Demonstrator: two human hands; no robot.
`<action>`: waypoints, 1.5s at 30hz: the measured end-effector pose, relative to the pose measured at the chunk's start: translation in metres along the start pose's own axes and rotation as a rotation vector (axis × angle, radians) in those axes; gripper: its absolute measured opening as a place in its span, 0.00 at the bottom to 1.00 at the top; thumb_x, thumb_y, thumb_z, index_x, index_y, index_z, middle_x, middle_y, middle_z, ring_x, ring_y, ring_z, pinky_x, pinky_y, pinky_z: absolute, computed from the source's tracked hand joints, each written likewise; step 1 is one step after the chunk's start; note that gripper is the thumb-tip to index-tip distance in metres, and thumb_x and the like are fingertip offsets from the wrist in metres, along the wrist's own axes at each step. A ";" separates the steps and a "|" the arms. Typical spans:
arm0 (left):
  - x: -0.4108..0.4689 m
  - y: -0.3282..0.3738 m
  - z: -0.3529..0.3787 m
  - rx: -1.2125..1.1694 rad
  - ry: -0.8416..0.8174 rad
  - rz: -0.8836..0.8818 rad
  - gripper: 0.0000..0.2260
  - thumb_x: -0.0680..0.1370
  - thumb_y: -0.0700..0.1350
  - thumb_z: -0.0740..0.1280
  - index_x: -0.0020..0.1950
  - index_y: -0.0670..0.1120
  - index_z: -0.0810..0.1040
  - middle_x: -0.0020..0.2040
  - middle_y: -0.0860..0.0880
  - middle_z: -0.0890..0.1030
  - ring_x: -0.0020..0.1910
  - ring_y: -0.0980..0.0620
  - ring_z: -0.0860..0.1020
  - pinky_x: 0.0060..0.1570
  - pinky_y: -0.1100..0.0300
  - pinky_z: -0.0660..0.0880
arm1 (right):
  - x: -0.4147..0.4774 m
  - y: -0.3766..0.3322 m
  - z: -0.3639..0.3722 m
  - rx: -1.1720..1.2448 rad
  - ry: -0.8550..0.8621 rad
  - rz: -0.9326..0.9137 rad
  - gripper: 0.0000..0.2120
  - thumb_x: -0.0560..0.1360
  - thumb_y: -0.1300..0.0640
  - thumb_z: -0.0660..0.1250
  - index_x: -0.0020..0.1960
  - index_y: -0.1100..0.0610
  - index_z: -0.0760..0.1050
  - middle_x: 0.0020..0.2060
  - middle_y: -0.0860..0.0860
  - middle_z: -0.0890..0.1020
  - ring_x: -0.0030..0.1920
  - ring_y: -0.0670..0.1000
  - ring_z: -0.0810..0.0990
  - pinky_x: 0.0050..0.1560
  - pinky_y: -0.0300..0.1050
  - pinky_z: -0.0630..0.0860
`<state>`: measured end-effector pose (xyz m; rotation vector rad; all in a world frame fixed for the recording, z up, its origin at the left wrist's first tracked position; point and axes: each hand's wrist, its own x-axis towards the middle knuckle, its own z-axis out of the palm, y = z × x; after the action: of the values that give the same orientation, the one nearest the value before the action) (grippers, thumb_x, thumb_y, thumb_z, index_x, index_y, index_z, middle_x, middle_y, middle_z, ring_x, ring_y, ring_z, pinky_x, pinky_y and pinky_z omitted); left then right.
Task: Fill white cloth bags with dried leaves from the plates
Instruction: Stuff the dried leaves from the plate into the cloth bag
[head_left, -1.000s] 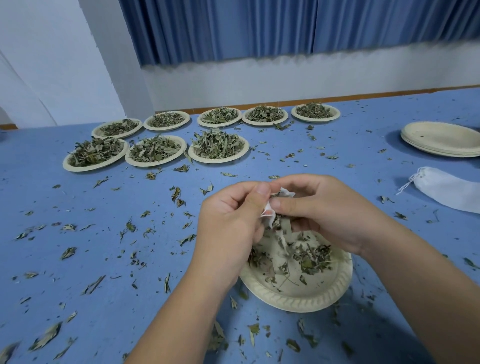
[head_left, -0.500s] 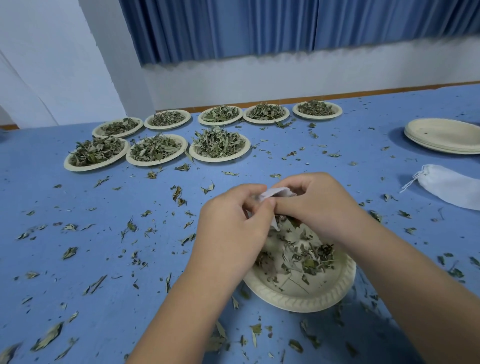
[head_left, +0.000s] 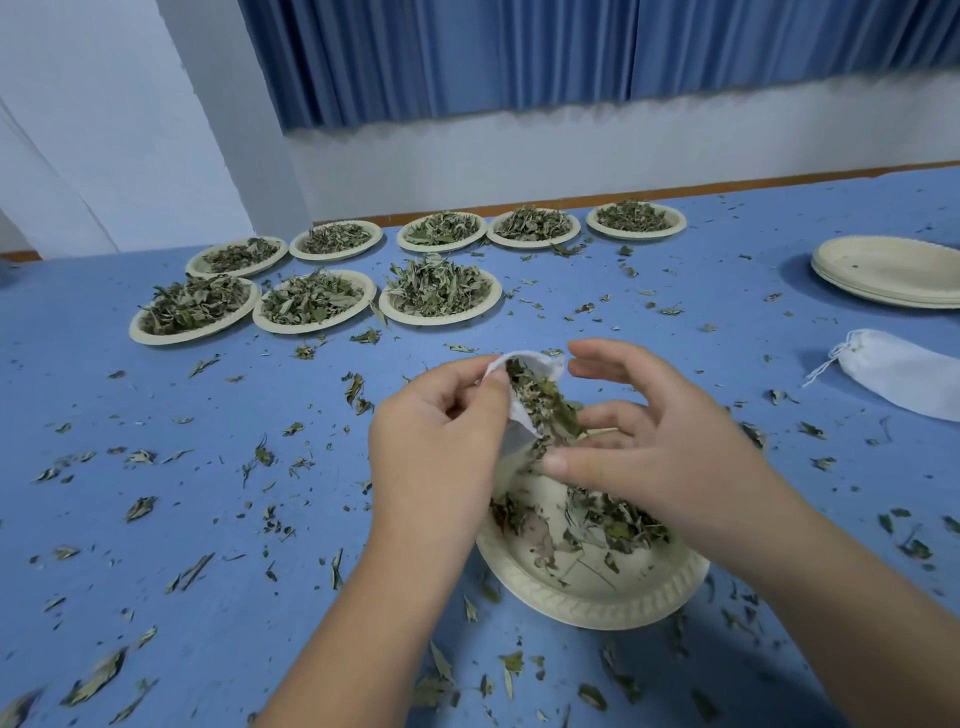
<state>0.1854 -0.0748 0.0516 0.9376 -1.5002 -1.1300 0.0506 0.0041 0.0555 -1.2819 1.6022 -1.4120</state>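
My left hand (head_left: 436, 431) grips a small white cloth bag (head_left: 524, 395) by its rim, holding the mouth open over a cream paper plate (head_left: 597, 597). Dried leaves (head_left: 545, 405) fill the bag's mouth. My right hand (head_left: 649, 447) hovers just right of the bag with fingers spread and slightly bent, its lower fingers touching the leaves at the opening. More loose leaves (head_left: 613, 519) lie on the plate under my right hand.
Several plates heaped with dried leaves (head_left: 311, 301) stand in two rows at the back left. A stack of bare plates (head_left: 888, 270) sits at the far right, with a filled white drawstring bag (head_left: 904, 374) in front of it. Leaf scraps litter the blue table (head_left: 156, 519).
Both hands pinched the bag's rim earlier. Now my right hand has let go and opened, and the bag's mouth is spread wide with leaves showing inside.
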 end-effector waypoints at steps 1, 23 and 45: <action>0.000 0.000 0.001 -0.019 0.001 -0.012 0.07 0.77 0.45 0.70 0.42 0.55 0.85 0.32 0.46 0.78 0.32 0.57 0.73 0.36 0.56 0.79 | -0.001 0.002 0.002 0.000 0.034 -0.017 0.33 0.61 0.55 0.80 0.61 0.38 0.72 0.55 0.35 0.75 0.46 0.41 0.81 0.47 0.40 0.80; -0.005 0.002 0.006 -0.159 -0.116 -0.019 0.10 0.78 0.40 0.68 0.44 0.53 0.86 0.35 0.55 0.84 0.32 0.62 0.79 0.31 0.72 0.71 | 0.010 -0.015 0.017 -0.572 0.169 -0.377 0.07 0.73 0.64 0.69 0.43 0.55 0.85 0.39 0.49 0.81 0.40 0.45 0.78 0.43 0.43 0.74; -0.006 0.006 0.002 -0.285 -0.256 -0.037 0.12 0.79 0.38 0.65 0.44 0.49 0.87 0.23 0.55 0.71 0.20 0.58 0.61 0.23 0.70 0.64 | 0.041 -0.016 0.012 -0.153 -0.054 0.152 0.07 0.68 0.66 0.66 0.39 0.56 0.81 0.29 0.53 0.80 0.29 0.49 0.77 0.30 0.43 0.74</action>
<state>0.1841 -0.0674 0.0556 0.6458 -1.4755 -1.4901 0.0527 -0.0382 0.0741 -1.2434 1.7597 -1.1725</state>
